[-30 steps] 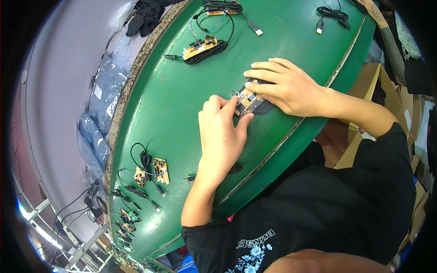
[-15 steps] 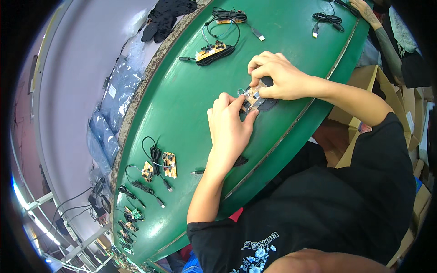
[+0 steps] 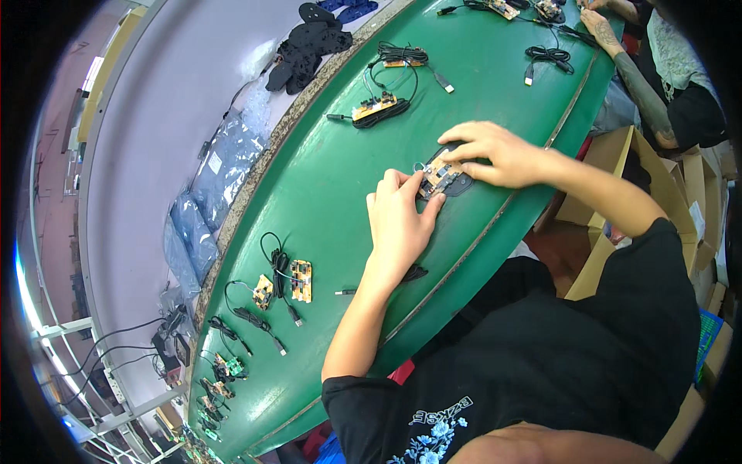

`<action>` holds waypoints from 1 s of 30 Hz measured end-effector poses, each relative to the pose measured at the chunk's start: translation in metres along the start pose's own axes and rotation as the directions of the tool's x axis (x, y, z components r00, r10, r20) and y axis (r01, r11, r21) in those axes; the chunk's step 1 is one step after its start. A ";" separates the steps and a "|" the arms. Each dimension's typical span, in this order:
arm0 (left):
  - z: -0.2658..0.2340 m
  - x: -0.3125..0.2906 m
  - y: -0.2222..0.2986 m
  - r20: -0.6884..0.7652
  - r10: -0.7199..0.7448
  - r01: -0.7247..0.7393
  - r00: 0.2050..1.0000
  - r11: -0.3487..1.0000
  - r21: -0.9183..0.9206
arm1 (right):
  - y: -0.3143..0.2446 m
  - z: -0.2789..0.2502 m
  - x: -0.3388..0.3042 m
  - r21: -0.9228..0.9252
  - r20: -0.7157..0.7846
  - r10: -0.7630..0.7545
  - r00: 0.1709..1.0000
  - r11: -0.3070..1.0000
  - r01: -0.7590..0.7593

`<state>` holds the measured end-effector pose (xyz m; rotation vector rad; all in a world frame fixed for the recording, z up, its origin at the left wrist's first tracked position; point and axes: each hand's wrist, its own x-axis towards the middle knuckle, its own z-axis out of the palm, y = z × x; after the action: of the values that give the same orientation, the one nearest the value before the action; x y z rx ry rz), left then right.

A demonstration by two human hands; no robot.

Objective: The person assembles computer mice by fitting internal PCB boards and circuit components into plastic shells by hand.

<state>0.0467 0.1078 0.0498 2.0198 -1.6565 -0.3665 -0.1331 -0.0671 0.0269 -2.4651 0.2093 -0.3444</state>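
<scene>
A tan circuit board [image 3: 443, 177] with dark components sits in a rounded black plastic base [image 3: 464, 184], on the green belt-like surface. My left hand [image 3: 400, 220] grips the near-left edge of the board, thumb and fingers on either side of a corner. A thin wire loop stands up beside its fingertips. Over the board's right end my right hand [image 3: 502, 157] reaches with fingers stretched and apart, fingertips at the board's upper edge. Beneath my left forearm a black cable [image 3: 413, 273] lies partly hidden, its plug [image 3: 345, 292] showing on the left.
Boards with coiled black cables [image 3: 379, 108] lie farther off, and more boards [image 3: 301, 281] sit to the left. A cable coil [image 3: 547, 62] rests near a co-worker's hand [image 3: 599, 29]. Cardboard boxes [image 3: 645, 182] stand right; plastic bags [image 3: 189, 232] lie beyond the surface's far rim.
My right hand has loosened from a pinch, its fingers now stretched over the board. My left hand keeps its hold. The whole view has shifted, showing more at the top.
</scene>
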 end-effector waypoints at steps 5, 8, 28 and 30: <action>0.001 -0.002 0.004 -0.008 0.005 -0.005 1.000 1.000 0.002 | -0.010 0.011 -0.008 -0.064 -0.121 0.008 0.993 0.998 -0.016; 0.002 0.002 0.007 -0.022 0.057 -0.054 0.998 0.994 0.097 | -0.014 0.007 -0.001 -0.144 -0.096 0.016 0.995 0.989 -0.029; -0.024 -0.114 -0.067 -0.279 0.104 -0.173 0.955 0.956 -0.238 | 0.025 -0.050 -0.008 -0.466 -0.708 0.013 0.706 0.742 -0.482; -0.025 -0.112 -0.069 -0.277 0.154 -0.205 0.949 0.964 -0.168 | 0.027 -0.049 0.048 -0.395 -0.717 -0.084 0.692 0.867 -0.304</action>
<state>0.0919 0.2312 0.0227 1.6776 -1.5592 -0.1789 -0.1035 -0.1279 0.0570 -2.6386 0.8794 -1.3589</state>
